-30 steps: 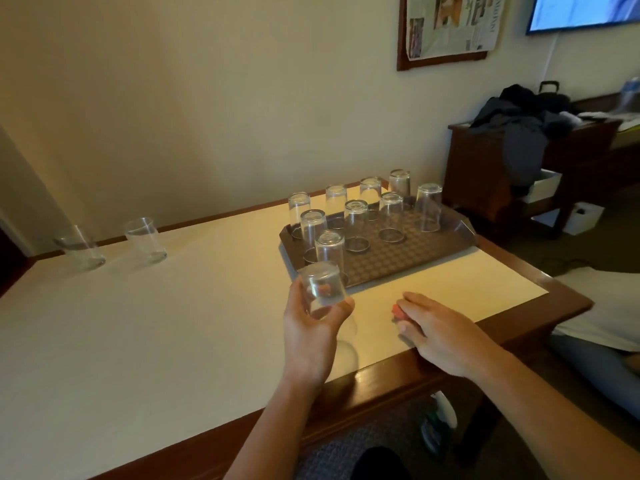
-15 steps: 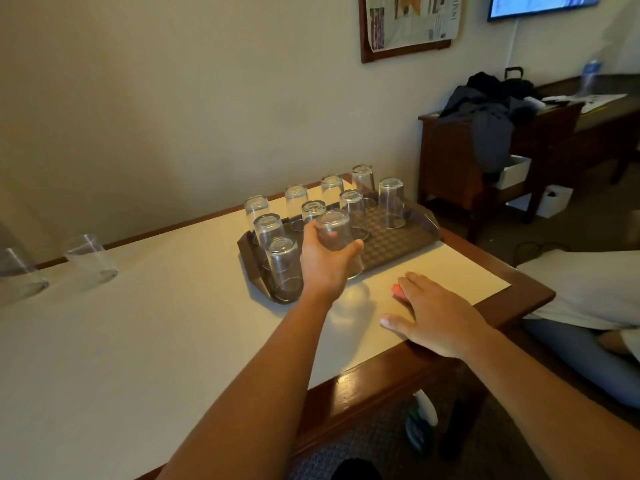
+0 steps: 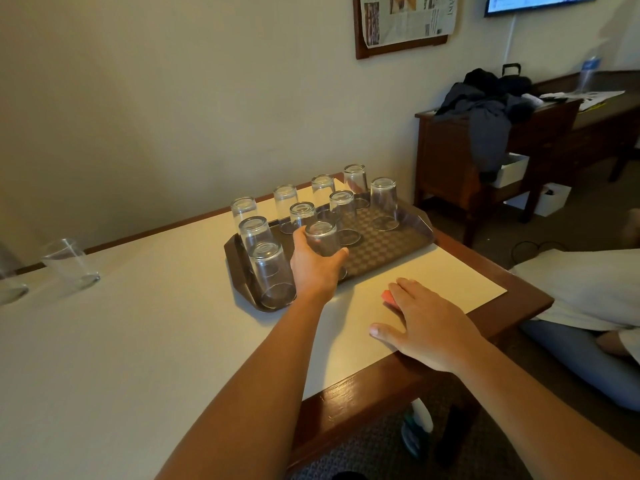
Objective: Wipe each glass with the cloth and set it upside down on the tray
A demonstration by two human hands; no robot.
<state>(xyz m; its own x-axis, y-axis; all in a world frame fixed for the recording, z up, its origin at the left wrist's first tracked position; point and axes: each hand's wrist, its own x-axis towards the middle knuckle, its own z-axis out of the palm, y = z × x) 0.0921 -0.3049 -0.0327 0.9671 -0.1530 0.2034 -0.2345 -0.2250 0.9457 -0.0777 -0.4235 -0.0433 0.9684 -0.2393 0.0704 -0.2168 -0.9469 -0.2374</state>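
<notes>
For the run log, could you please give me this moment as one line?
left hand: grips upturned glass over tray | right hand: flat on pink cloth | upright glasses wait left

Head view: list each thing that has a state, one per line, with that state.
Left hand: grips a glass.
Held glass: upside down, at the tray's near edge.
Other glasses on tray: nine, all upside down.
Tray: on the table, partly filled.
Glasses at the far left: upright, off the tray.
Right hand: flat, fingers straight, resting on a red cloth.
Red cloth: mostly hidden under the hand.
</notes>
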